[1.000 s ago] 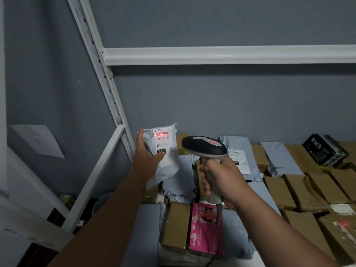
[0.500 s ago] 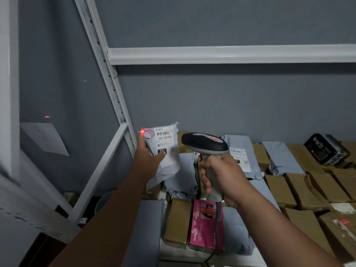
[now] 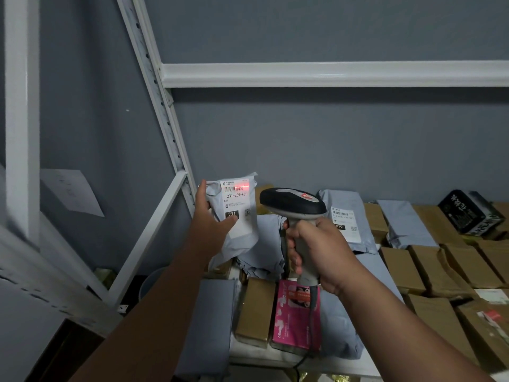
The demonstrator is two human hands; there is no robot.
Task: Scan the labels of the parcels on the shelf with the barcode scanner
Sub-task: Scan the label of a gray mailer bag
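My left hand [image 3: 210, 221] holds a small grey mailer parcel [image 3: 242, 235] upright above the shelf's left end, thumb across the white label [image 3: 237, 199] printed 231-239-K01. A red scan line glows on the barcode at the label's top right. My right hand [image 3: 316, 249] grips the handle of the black and grey barcode scanner [image 3: 292, 205], whose head points left at the label. The scanner's cable hangs down past a pink box [image 3: 296, 318].
The shelf holds several brown cardboard parcels [image 3: 402, 268], grey mailers [image 3: 344, 216] and a black box [image 3: 468, 210] at the far right. A slanted white shelf upright [image 3: 154, 86] and a horizontal beam [image 3: 330, 74] frame the space. A paper sheet [image 3: 71, 191] hangs on the left wall.
The red scan light moved from the parcel's top left corner onto the barcode at the label's top right. Both hands stayed nearly in place.
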